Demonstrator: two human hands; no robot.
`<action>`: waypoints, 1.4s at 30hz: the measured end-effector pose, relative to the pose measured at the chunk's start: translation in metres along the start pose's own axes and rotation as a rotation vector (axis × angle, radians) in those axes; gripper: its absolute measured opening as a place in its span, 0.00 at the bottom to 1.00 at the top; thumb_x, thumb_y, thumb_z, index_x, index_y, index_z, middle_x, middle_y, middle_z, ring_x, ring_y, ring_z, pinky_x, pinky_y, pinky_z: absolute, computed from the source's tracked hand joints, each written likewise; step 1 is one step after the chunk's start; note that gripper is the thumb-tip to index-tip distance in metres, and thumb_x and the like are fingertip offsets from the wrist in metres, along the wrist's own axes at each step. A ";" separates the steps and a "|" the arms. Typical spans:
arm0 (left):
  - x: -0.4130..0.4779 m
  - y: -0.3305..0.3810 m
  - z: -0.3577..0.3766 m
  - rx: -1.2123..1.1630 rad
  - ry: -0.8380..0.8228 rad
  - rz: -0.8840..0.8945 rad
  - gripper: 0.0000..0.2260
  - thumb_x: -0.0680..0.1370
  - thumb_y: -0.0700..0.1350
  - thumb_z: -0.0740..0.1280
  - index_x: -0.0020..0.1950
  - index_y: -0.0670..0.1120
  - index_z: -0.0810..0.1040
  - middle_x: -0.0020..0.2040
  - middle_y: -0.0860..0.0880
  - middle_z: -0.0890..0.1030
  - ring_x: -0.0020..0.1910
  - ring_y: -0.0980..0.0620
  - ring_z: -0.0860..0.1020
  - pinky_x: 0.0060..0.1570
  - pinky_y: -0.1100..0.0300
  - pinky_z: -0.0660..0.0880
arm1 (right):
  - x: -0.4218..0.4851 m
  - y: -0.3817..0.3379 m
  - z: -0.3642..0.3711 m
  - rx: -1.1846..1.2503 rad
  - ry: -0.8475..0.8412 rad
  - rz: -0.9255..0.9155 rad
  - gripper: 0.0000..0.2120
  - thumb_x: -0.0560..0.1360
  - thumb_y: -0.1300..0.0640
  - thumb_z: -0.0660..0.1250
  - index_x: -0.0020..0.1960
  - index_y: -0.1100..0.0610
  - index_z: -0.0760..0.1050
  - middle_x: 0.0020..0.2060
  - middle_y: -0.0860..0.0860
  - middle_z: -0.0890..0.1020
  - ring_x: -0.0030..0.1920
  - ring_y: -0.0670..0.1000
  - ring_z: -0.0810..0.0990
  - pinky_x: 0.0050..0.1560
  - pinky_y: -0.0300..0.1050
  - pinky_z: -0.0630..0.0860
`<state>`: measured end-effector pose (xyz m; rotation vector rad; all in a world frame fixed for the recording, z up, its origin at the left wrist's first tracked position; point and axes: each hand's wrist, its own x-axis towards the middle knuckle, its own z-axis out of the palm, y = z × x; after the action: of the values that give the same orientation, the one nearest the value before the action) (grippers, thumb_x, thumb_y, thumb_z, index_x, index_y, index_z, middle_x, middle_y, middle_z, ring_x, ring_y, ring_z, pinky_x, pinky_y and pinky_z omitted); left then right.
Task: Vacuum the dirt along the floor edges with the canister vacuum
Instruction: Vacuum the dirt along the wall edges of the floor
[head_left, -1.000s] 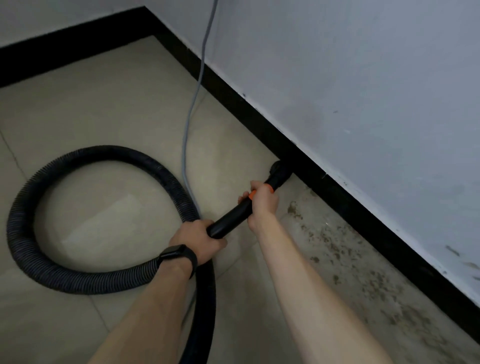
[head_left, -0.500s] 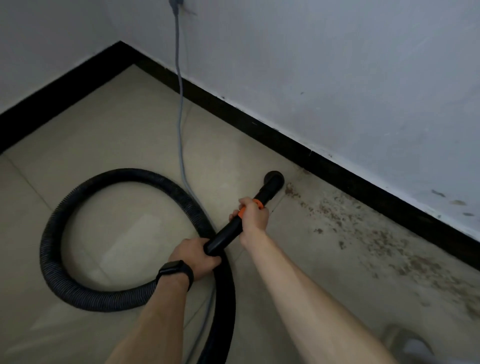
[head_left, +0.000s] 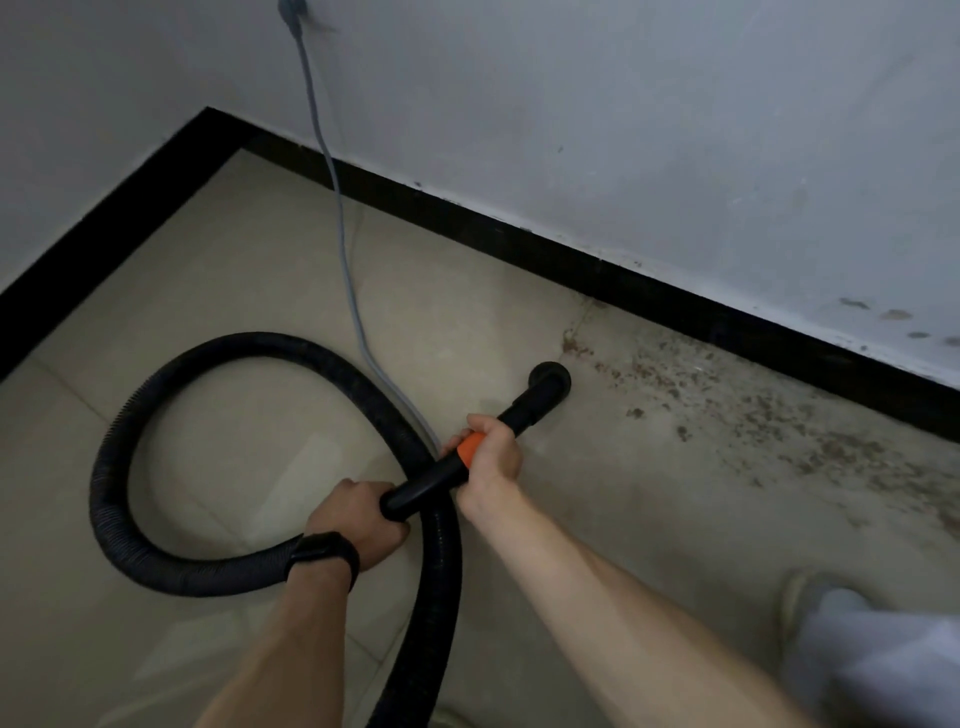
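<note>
vacuum hose (head_left: 260, 347) is black, ribbed, looped once.

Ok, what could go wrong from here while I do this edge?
1. The grey power cord runs under the looped hose; pulling the hose could tug its plug from the wall.
2. The wand holds its nozzle off the black skirting board, so dirt against it might get missed.

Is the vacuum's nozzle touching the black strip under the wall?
Apart. The head view shows a band of floor between the nozzle and the black baseboard.
</note>
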<state>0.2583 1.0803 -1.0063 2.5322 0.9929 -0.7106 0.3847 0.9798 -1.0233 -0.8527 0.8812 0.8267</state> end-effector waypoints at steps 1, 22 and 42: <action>-0.001 0.002 -0.001 0.019 0.018 0.011 0.03 0.66 0.54 0.64 0.37 0.58 0.74 0.42 0.50 0.79 0.44 0.47 0.79 0.38 0.60 0.71 | -0.001 -0.002 0.000 0.008 0.002 -0.001 0.07 0.72 0.66 0.68 0.41 0.58 0.71 0.27 0.52 0.72 0.24 0.52 0.72 0.31 0.44 0.77; 0.008 0.061 -0.034 0.225 0.185 0.182 0.07 0.71 0.52 0.65 0.47 0.52 0.77 0.34 0.55 0.64 0.42 0.46 0.75 0.41 0.55 0.73 | 0.010 -0.062 0.011 0.151 -0.014 -0.039 0.06 0.68 0.65 0.65 0.38 0.57 0.70 0.26 0.50 0.71 0.21 0.50 0.69 0.27 0.39 0.71; 0.042 0.092 -0.018 0.117 0.126 0.150 0.10 0.68 0.54 0.64 0.47 0.53 0.76 0.38 0.52 0.72 0.41 0.47 0.77 0.42 0.54 0.78 | 0.037 -0.101 0.014 0.038 -0.031 -0.084 0.05 0.65 0.65 0.67 0.36 0.57 0.72 0.27 0.50 0.73 0.22 0.49 0.70 0.26 0.40 0.71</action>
<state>0.3551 1.0461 -1.0042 2.7482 0.8108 -0.5881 0.4909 0.9594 -1.0236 -0.8364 0.8257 0.7463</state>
